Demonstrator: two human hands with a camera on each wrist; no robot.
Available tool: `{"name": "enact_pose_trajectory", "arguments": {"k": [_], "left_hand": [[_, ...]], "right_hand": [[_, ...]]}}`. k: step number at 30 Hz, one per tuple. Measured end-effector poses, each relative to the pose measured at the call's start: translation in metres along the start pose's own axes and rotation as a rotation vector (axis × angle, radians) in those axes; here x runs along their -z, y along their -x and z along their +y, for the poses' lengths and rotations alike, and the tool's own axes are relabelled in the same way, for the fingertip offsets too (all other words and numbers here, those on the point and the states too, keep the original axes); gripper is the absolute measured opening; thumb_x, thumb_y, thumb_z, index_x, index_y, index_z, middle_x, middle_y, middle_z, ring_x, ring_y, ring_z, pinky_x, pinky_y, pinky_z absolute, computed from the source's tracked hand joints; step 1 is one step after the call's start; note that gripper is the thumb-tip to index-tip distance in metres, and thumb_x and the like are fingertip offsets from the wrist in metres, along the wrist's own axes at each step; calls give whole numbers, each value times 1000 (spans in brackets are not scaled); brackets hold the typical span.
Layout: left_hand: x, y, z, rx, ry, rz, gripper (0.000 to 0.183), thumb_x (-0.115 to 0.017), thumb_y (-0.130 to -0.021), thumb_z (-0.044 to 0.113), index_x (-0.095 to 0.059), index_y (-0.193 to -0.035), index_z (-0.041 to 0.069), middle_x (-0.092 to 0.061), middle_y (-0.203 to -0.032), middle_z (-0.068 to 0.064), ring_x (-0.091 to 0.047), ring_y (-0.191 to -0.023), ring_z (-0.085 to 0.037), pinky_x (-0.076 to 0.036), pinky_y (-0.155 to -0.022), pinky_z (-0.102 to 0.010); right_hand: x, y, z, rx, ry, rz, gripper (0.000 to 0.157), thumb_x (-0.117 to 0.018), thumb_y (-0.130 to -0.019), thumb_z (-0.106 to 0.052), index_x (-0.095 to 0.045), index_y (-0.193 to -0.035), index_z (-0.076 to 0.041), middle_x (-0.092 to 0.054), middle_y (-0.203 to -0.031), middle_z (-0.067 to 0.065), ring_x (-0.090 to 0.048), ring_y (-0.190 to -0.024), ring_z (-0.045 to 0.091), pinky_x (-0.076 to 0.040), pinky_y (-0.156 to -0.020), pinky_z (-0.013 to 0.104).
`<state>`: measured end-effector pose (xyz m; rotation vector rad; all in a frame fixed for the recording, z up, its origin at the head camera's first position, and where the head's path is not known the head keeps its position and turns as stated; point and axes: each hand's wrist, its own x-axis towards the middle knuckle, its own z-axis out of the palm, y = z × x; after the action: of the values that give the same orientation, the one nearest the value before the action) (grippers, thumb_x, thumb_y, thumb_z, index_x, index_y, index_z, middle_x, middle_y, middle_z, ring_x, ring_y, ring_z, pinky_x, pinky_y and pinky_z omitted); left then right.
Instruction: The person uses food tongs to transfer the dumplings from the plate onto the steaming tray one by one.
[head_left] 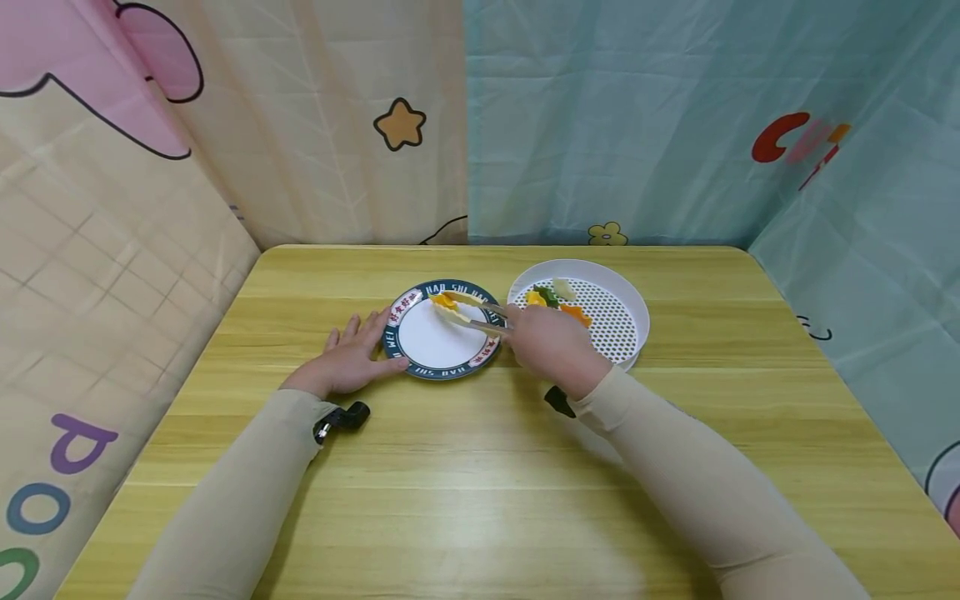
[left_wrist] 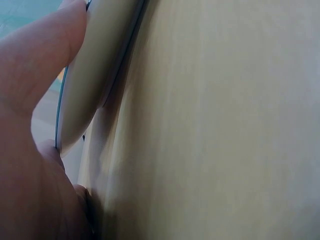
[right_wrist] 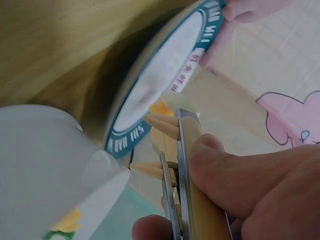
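Note:
My right hand (head_left: pixel 553 346) grips a pair of tongs (right_wrist: pixel 187 160) with metal arms and beige tips. Over the far part of a white plate (head_left: pixel 442 337) with a dark teal lettered rim, the tips hold a small yellow-orange piece (head_left: pixel 441 302). What kind of piece it is I cannot tell. My left hand (head_left: pixel 348 358) lies at the plate's left side, fingers spread, with the thumb touching the rim. In the left wrist view the plate's underside (left_wrist: pixel 95 60) shows beside that thumb. Right of the plate, partly behind my right hand, stands a round white perforated tray (head_left: pixel 637 321).
Inside the tray lie a green piece (head_left: pixel 547 296), a yellow piece (head_left: pixel 534 298), an orange piece (head_left: pixel 576 314) and a pale piece (head_left: pixel 563 288). All stand on a wooden table (head_left: pixel 465 500). Printed curtains (head_left: pixel 337 167) hang at the table's back and sides.

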<state>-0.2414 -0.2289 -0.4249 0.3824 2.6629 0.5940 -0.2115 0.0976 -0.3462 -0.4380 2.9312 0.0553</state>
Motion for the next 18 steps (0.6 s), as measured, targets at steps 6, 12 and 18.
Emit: {"name": "enact_pose_trajectory", "arguments": {"k": [6,12,18], "left_hand": [[-1,-1,0,-5,7,2,114,-49,-92,84,10,-170,26,7,-178,-16,17,-161,-50,13,-124,-73],[-1,-1,2,-15,7,8,113,-50,-93,83,10,-170,26,7,-178,-16,16,-161,-49,13,-125,-73],[-1,1,1,-25,4,18,111,-51,-95,79,9,-170,24,7,-178,-17,16,-161,-50,12,-124,-74]], "right_hand": [[12,23,24,-10,-81,96,53,-61,-106,-41,-53,-154,-18,-74,-117,11,-72,-98,28,-61,-71,47],[21,47,73,-85,-130,102,46,-59,-108,-35,-54,-145,-7,-72,-110,19,-67,-86,31,-52,-59,40],[19,69,128,-202,-179,17,58,-52,-110,-35,-42,-155,0,-64,-128,31,-62,-89,35,-48,-60,40]]}}
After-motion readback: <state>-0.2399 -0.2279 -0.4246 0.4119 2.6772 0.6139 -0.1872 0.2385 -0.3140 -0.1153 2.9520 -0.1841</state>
